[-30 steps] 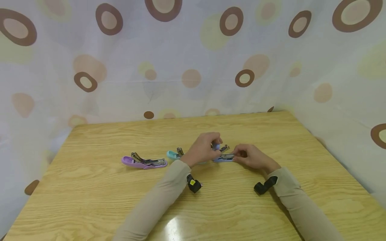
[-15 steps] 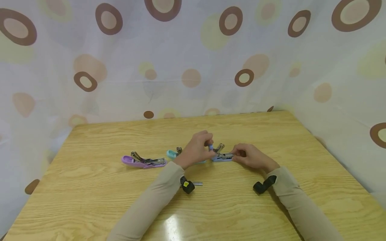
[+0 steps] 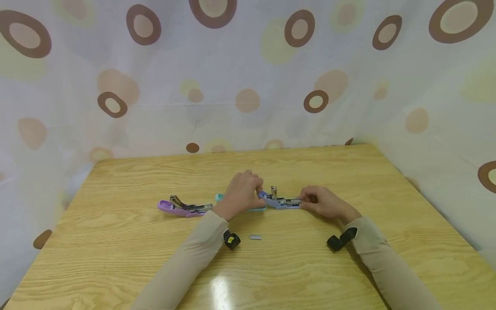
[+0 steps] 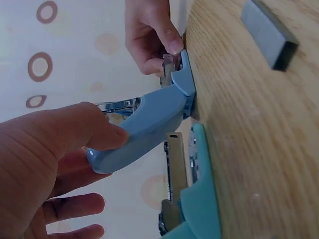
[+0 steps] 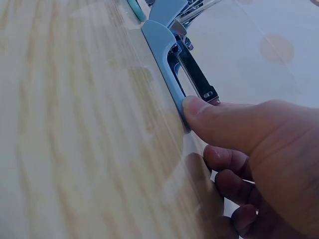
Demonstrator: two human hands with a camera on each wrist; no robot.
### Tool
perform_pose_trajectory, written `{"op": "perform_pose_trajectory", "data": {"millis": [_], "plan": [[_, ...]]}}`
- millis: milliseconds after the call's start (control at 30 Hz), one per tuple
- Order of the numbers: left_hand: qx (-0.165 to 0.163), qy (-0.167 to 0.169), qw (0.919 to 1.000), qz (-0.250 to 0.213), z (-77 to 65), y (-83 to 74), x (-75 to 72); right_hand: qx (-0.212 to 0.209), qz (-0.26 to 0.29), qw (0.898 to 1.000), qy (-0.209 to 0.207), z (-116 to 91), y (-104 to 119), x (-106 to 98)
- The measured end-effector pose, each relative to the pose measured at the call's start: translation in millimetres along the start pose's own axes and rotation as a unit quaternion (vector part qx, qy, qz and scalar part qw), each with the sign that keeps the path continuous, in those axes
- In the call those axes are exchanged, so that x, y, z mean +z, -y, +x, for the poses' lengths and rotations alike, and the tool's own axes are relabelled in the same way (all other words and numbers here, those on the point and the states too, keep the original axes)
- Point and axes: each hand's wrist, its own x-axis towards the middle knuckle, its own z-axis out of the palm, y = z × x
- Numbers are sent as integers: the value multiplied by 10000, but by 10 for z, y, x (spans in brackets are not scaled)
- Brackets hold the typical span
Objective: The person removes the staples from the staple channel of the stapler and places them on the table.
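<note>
A light blue stapler (image 3: 286, 206) lies on the table, swung wide apart. Its top cover (image 4: 144, 132) tilts up to the left, pinched between the thumb and fingers of my left hand (image 3: 240, 194). At the other end, my right hand (image 3: 324, 202) pinches the tip of the base (image 5: 167, 59); the thumb lies along its edge in the right wrist view. A metal arm stands up from the stapler's middle. Partly behind my left hand is a teal stapler (image 4: 204, 199), also opened up. Farther left rests an opened purple stapler (image 3: 172, 209).
A short grey strip of staples (image 3: 255, 237) lies on the wooden table (image 3: 294, 267) in front of the staplers; it shows close up in the left wrist view. A curtain with brown rings (image 3: 248, 77) hangs behind the table and along its sides.
My left hand has moved left, swinging the blue stapler's cover back and down. The staple strip has come out from behind my left wrist. My right hand has stayed at the base.
</note>
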Motion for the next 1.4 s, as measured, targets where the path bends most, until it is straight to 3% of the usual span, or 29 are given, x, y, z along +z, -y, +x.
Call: {"op": "perform_pose_trajectory", "data": {"millis": [233, 433, 700, 1000, 1400], "plan": [[-271, 405, 9988, -58, -12, -9, -43, -8, -124, 9999, -59, -11, 6, -8], [-174, 601, 9980, -110, -27, 42, -49, 21, -228, 9997, 20, 7, 75, -1], [-59, 754, 9970, -163, -21, 90, -75, -458, -199, 9986, -149, 34, 173, -11], [25, 685, 9974, -237, -32, 92, -78, -775, -606, 9951, -48, 73, 254, 22], [-58, 678, 9967, -446, -41, 99, -70, -720, -1039, 9918, -170, 97, 302, 95]]}}
